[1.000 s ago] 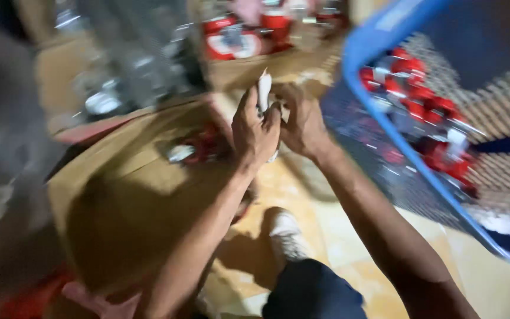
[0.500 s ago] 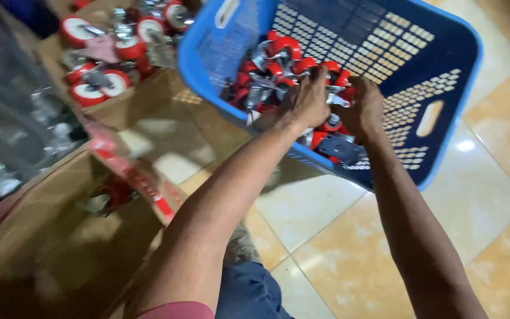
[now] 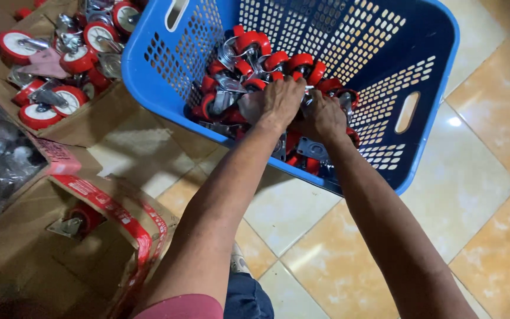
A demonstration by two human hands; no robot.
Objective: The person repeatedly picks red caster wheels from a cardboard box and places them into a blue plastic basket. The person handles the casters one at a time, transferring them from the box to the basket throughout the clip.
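Where the red wheels (image 3: pixel 249 65) lie heaped with their metal brackets in the tilted blue basket (image 3: pixel 426 71), both hands rest on the pile — the left hand (image 3: pixel 278 101) and right hand (image 3: pixel 324 113) side by side, fingers curled down among the wheels, though what they grip is hidden. A cardboard box (image 3: pixel 98 121) of larger wheels sits to the left, on the tiled floor (image 3: pixel 479 195).
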